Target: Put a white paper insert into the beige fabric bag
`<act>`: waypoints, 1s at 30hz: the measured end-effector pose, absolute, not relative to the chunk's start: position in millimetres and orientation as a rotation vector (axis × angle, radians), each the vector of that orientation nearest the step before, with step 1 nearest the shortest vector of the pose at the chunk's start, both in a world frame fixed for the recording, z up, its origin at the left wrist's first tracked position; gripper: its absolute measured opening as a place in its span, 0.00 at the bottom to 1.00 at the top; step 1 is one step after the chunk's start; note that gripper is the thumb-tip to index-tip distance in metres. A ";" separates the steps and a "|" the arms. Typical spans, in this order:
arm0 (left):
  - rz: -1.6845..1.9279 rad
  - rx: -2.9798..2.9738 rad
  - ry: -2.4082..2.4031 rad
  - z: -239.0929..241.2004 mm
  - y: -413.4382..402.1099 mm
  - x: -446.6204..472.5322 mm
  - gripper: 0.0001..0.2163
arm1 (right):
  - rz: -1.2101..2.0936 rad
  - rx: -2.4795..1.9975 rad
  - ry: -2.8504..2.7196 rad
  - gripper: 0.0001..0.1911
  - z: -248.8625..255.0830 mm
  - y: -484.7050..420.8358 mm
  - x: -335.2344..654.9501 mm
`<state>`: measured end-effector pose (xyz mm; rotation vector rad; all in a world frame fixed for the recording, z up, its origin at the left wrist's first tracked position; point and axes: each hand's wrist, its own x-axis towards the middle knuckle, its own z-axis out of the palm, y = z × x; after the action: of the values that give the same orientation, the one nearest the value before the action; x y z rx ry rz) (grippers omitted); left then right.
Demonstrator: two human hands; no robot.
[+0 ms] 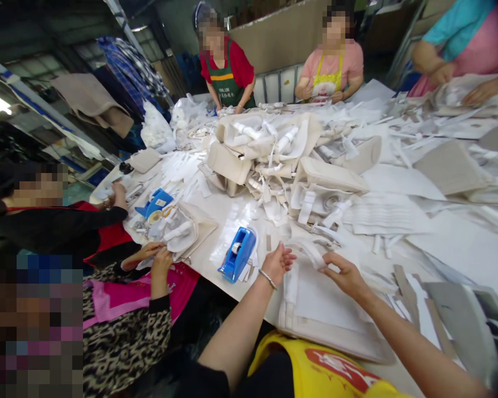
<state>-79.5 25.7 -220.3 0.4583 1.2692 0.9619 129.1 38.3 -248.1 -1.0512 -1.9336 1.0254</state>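
My left hand (279, 262) and my right hand (343, 272) are raised over a flat beige fabric piece (327, 318) lying at the table's near edge. Between them they pinch a curved white strip (309, 249), left fingers at one end, right fingers at the other. A silver bracelet circles my left wrist. A blue tape dispenser (237, 253) stands just left of my left hand.
A big heap of beige fabric pieces and white strips (282, 160) fills the table's middle. A second blue dispenser (155, 203) sits far left. Several other people work around the table; grey cardboard pieces (460, 315) lie at my right.
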 end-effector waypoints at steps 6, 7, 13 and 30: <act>1.077 0.285 1.050 -196.9 72.5 -49.2 0.12 | 0.819 -0.928 -2.055 0.04 -240.7 30.0 121.8; 1.114 0.419 1.038 -187.6 71.9 -44.3 0.11 | 0.803 -0.962 -2.015 0.04 -241.9 31.4 122.6; 1.026 1.602 1.001 -130.6 60.4 -21.4 0.12 | 0.947 -1.171 -1.686 0.14 -234.2 49.4 139.5; 0.233 2.860 0.938 -164.2 42.5 -13.4 0.10 | 1.517 -0.857 -0.934 0.20 -107.5 -9.3 216.2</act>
<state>-13.4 42.5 -164.2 2.8604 0.9379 0.2327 216.2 -9.3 -107.5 -0.8572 -0.9343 1.5167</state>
